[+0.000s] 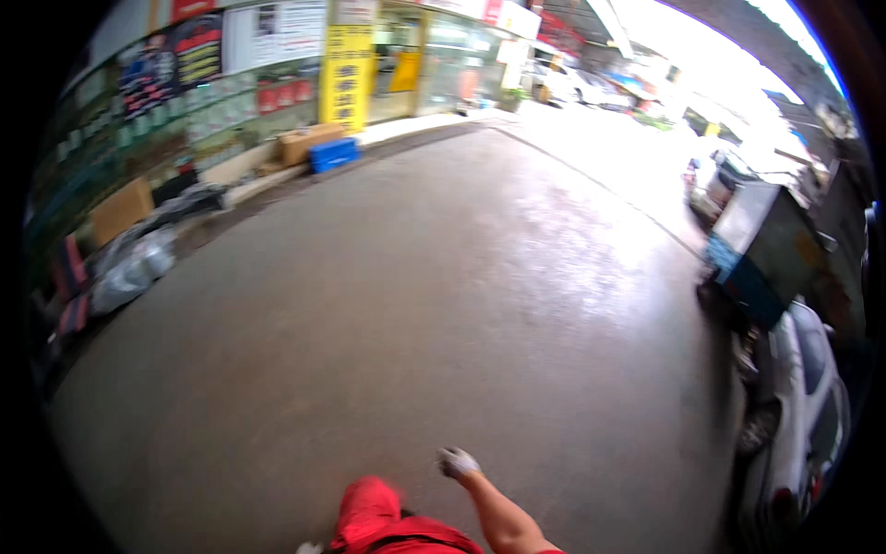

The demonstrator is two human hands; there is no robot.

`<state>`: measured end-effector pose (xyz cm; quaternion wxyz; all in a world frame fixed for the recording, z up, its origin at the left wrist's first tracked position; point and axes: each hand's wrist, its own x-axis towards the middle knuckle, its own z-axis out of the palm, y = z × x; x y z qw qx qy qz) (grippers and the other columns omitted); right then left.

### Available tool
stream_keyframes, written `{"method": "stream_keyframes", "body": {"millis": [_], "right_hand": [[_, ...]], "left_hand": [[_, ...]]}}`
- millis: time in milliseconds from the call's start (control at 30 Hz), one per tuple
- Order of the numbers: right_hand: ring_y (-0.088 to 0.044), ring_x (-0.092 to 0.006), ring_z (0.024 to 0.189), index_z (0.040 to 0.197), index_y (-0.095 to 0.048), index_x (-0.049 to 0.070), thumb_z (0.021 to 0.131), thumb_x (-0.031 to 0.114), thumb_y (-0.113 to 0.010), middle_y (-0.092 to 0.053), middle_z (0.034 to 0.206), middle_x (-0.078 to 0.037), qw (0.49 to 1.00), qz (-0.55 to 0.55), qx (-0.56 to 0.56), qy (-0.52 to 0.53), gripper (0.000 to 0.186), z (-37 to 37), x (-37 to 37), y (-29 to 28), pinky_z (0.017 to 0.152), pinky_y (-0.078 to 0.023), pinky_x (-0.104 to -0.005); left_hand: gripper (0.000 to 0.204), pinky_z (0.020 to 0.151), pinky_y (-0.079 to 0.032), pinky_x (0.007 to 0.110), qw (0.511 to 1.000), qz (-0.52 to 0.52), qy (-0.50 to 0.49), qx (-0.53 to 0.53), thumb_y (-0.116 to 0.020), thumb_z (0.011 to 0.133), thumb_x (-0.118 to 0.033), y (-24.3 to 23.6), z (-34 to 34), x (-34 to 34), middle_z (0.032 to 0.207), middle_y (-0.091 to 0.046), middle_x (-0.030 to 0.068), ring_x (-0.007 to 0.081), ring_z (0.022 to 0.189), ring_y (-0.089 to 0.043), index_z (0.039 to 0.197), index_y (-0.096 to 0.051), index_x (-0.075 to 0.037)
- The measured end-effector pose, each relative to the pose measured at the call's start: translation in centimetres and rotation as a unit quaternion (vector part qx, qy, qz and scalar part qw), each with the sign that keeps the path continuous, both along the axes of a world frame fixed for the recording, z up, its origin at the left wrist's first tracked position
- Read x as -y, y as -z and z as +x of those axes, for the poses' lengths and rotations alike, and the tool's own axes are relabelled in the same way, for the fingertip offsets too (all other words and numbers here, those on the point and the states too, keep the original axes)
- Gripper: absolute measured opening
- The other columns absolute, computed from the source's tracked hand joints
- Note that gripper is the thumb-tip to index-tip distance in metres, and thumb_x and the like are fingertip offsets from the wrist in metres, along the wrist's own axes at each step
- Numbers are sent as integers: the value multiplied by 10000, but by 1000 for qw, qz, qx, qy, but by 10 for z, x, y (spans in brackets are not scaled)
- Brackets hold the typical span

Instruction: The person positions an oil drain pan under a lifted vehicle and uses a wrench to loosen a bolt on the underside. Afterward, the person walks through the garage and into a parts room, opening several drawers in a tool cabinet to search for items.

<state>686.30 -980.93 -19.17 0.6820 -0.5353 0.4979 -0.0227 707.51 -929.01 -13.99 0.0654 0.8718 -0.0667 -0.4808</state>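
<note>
My right hand [457, 463], in a greyish-white glove, swings out in front of me over the concrete floor [397, 305]. Its fingers look curled in, no object shows in them, and it touches nothing. Bare forearm shows from the glove back to a red sleeve. My red-clad leg [367, 508] is raised forward beside it. At the lower edge only a small whitish patch [309, 548] shows, perhaps the glove of my left hand; its fingers are hidden.
Along the left shopfront lie a blue box [334, 155], a brown carton [309, 141] and plastic-wrapped bundles [136, 270]. A yellow sign [347, 78] stands by the glass doorway. On the right are a large metal box [771, 242] and a white car [801, 406]. Other cars [577, 85] stand far ahead.
</note>
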Motion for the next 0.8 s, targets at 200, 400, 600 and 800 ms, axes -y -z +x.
{"method": "stream_keyframes", "body": {"millis": [200,400,600,800], "right_hand": [[-641,-143,818,1328,-653,19,1069,365,-646,-700,1000,-47,987,-100,109,-62,432,274,200,-129,738,-546,-315],[-688,-358,694,998,-665,19,1064,407,-535,-668,755,-183,939,-210,-188,-199,414,242,372,-5,639,-505,-518],[-726,-390,1104,1253,-736,129,990,512,-604,-750,1273,-160,882,-99,-402,-226,483,176,508,80,955,-555,-523],[-716,-363,1095,1228,-712,118,977,428,-636,-741,1214,-129,843,-64,-416,-335,405,257,638,76,960,-575,-478]], "left_hand": [[767,1155,-460,478,999,6,-33,-38,-561,971,-600,35,153,206,1408,-633,334,449,1382,-574,1419,-637,18],[781,1187,-434,452,996,-9,84,-36,-557,983,-650,52,372,473,1428,-636,310,422,1421,-549,1469,-625,-42],[711,1129,-477,502,948,-230,52,213,-626,951,-509,-15,617,816,1367,-644,353,485,1333,-596,1329,-675,91],[510,978,-553,463,944,-314,24,93,-647,978,-448,-58,755,1091,1188,-761,250,365,1127,-731,1220,-743,-9]]}}
